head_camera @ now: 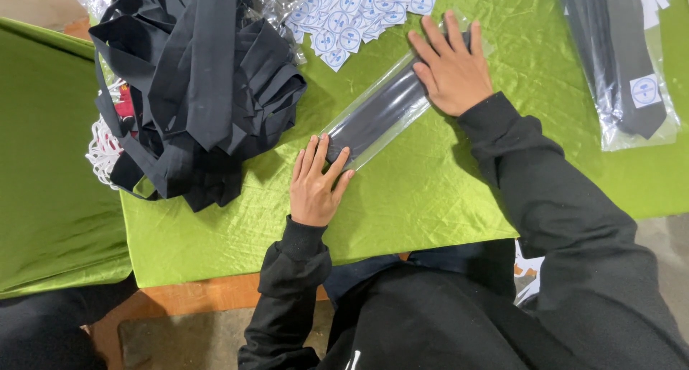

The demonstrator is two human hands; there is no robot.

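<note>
A dark tie in a clear plastic sleeve lies slanted on the green cloth. My left hand rests flat at the sleeve's near, lower-left end, fingers together and touching its edge. My right hand presses flat on the sleeve's far, upper-right end with fingers spread. Neither hand grips the sleeve; both lie on top of it. Both arms wear black sleeves.
A heap of loose black ties sits at the left, over white cord. Round white-and-blue stickers are scattered at the back. Bagged ties with a sticker lie at the right. The wooden table edge shows below the cloth.
</note>
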